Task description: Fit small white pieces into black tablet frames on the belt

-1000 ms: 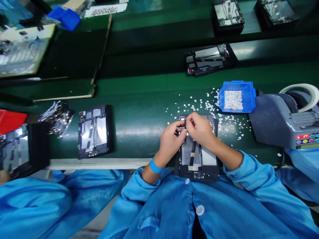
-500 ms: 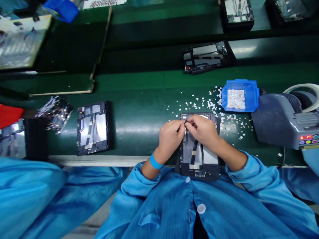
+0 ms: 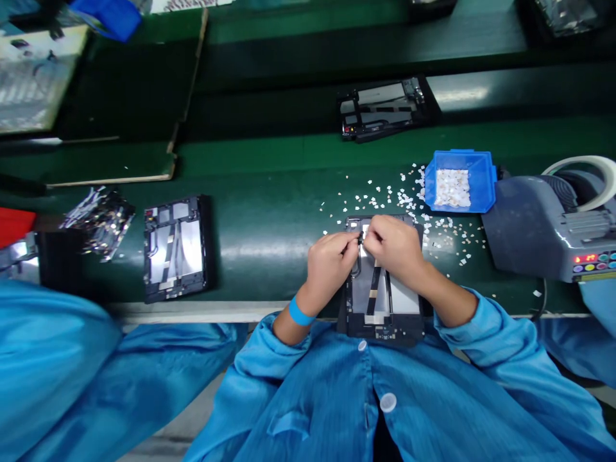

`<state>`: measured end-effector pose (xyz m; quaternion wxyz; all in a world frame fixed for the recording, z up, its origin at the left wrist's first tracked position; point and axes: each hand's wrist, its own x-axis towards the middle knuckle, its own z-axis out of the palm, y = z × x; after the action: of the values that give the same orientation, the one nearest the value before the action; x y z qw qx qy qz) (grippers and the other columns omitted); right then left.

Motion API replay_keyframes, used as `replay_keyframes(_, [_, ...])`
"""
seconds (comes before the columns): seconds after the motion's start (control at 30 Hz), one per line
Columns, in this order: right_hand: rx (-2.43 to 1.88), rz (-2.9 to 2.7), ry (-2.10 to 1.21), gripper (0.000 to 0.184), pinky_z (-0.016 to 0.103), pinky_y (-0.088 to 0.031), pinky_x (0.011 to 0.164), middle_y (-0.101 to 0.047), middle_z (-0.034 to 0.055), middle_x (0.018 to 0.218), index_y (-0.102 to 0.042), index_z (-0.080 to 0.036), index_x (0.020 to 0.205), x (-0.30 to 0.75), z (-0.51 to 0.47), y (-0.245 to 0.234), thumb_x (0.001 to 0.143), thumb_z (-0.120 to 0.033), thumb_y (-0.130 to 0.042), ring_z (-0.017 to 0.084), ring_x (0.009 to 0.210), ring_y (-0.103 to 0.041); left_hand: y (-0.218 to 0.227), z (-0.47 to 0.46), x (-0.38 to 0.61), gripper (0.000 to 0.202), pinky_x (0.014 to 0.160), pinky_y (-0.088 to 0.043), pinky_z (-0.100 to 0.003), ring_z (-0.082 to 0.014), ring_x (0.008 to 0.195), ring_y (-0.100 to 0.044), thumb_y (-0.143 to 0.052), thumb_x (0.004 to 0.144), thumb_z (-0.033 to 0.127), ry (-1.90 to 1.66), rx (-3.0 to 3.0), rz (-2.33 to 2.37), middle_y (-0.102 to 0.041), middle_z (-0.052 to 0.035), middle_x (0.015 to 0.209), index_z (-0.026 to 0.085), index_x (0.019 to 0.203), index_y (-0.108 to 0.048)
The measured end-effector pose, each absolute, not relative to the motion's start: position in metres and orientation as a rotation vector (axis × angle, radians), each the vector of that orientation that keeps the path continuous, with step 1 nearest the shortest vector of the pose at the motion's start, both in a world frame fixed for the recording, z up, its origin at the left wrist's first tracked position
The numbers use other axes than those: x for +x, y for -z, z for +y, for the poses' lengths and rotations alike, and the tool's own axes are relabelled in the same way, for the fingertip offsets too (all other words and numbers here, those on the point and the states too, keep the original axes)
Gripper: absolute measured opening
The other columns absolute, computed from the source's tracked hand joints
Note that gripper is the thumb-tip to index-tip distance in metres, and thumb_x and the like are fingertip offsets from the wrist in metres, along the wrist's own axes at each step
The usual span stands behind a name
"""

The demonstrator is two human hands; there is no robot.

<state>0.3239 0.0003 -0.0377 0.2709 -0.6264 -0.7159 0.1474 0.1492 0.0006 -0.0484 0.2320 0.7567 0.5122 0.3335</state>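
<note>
An opened dark tablet chassis point(image 3: 385, 308) lies in front of me at the near edge of the green belt, silver plates and flat cables showing inside. Both hands hover over its upper part with fingertips meeting. My left hand point(image 3: 330, 262) pinches a tiny dark part at the chassis's top left. My right hand point(image 3: 392, 244) is curled, its fingertips pinching the same small part from the right. What the part is I cannot make out.
A blue bin point(image 3: 459, 181) of white scraps sits right of my hands, with scraps scattered point(image 3: 385, 196) on the belt. A grey tape dispenser point(image 3: 548, 221) stands far right. Another chassis point(image 3: 174, 247) lies left, one more point(image 3: 382, 109) beyond. A neighbour's blue sleeve point(image 3: 52, 359) fills the lower left.
My hands stay pinched together over the chassis top, with only slight finger shifts. The view has drifted a little, and the neighbour's sleeve covers more of the lower left.
</note>
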Motion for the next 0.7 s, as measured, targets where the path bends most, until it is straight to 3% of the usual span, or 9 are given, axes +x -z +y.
replay_keyframes(0.17, [-2.136,-1.604,-0.195,0.013,0.035,-0.034,0.067,-0.059,0.0053,0.07,-0.057,-0.023,0.074,0.415,0.018,0.02,0.086,-0.025,-0.058,0.023,0.069,-0.055,0.053,0.012,0.145,0.019,0.07,-0.055,-0.027,-0.0172,0.077,-0.073,-0.065,0.09,0.02,-0.92,1.547,1.452,-0.082,-0.003,0.089,0.02,0.098,-0.083])
replay_keyframes(0.27, [-2.316,-1.503,-0.071,0.013,0.037,-0.038,0.069,-0.06,0.0066,0.067,-0.06,-0.023,0.075,0.442,0.02,0.014,0.087,-0.027,-0.061,0.026,0.071,-0.058,0.058,0.019,0.144,0.013,0.066,-0.052,-0.025,-0.0148,0.072,-0.067,-0.069,0.084,0.023,-0.954,1.255,1.338,-0.078,-0.0024,0.083,0.018,0.09,-0.079])
replay_keyframes(0.47, [-1.636,-1.997,-0.372,0.015,0.034,-0.047,0.082,-0.075,0.0068,0.09,-0.071,-0.022,0.089,0.345,-0.006,0.031,0.095,-0.02,-0.058,0.023,0.088,-0.067,0.06,0.02,0.151,0.01,0.066,-0.049,-0.024,-0.0116,0.066,-0.06,-0.073,0.073,0.025,-1.012,1.027,1.244,-0.071,0.0002,0.075,0.017,0.079,-0.07])
replay_keyframes(0.7, [-1.624,-2.007,-0.365,0.017,0.034,-0.047,0.08,-0.077,0.0073,0.086,-0.073,-0.02,0.087,0.312,-0.003,0.051,0.097,-0.02,-0.059,0.023,0.083,-0.068,0.059,0.008,0.155,0.01,0.068,-0.053,-0.026,-0.0146,0.072,-0.068,-0.072,0.079,0.025,-1.028,1.184,1.327,-0.077,-0.0021,0.082,0.018,0.086,-0.074])
